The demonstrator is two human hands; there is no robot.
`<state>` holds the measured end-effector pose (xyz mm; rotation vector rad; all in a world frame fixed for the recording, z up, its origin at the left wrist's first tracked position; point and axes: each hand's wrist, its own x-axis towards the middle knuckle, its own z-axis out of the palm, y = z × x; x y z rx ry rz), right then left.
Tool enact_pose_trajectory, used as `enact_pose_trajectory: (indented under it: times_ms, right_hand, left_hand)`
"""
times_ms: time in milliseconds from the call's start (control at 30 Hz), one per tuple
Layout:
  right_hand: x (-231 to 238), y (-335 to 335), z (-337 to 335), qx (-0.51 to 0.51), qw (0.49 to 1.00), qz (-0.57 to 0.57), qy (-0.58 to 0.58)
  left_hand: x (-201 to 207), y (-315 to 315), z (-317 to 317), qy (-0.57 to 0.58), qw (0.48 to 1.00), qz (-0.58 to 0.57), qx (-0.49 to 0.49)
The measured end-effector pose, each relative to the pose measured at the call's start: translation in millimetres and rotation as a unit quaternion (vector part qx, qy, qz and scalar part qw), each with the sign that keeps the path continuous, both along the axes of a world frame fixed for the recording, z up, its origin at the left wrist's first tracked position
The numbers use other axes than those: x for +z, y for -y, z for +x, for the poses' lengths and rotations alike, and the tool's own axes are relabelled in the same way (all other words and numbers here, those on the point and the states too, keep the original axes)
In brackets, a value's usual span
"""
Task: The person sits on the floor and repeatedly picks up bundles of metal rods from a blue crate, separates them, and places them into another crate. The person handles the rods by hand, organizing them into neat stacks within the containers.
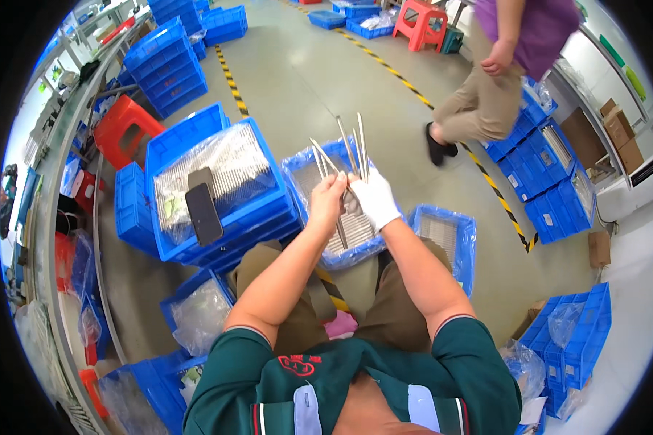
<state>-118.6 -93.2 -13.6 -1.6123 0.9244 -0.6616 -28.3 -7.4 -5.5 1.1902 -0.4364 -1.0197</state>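
Loose rods (pixel 362 145) are apparently being sorted or bunched (a judgement only) above the lined bin (pixel 352 256); by the next move, a firm pinch and careful parting seem called for. Rods are grasped by both the bare left hand (pixel 328 201) and the gloved right hand (pixel 374 201), fanned toward 11 and 12 o'clock. The forearms (pixel 286 272) are angled in from 7 and 5 o'clock.
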Motion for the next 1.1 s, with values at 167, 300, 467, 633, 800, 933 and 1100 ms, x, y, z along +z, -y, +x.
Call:
enact_pose_trajectory:
  times_ms: [167, 300, 467, 633, 800, 933, 1100]
  right_hand:
    - [18.8, 18.7, -7.2, -0.02, 0.998, 0.015, 0.06]
    - [34.4, 20.6, -14.2, 0.057, 0.955, 0.258, 0.138]
    - [8.6, 27.3, -1.5, -0.057, 0.979, 0.154, 0.124]
    - [-9.4, 113.3, -29.6, -0.249, 0.939, 0.12, 0.204]
    - [5.5, 86.4, -39.2, -0.148, 0.95, 0.187, 0.201]
    - [22.0, 27.0, -18.2, -0.054, 0.957, 0.23, 0.167]
    - [26.4, 16.6, -16.1, 0.073, 0.973, 0.209, 0.061]
  left_hand:
    - [2.0, -7.0, 9.2, -0.075, 0.991, -0.027, -0.11]
    - [2.1, -10.5, 5.3, -0.149, 0.964, -0.02, -0.218]
    - [-3.5, -8.6, -11.9, -0.158, 0.953, -0.007, -0.258]
    - [-6.2, -17.2, -30.3, -0.186, 0.919, 0.021, -0.347]
    - [-5.9, -11.8, 15.3, -0.229, 0.928, -0.057, -0.29]
    - [-7.8, -0.4, 18.8, -0.314, 0.894, -0.122, -0.295]
    - [-18.0, -2.5, 18.7, -0.273, 0.895, -0.121, -0.33]
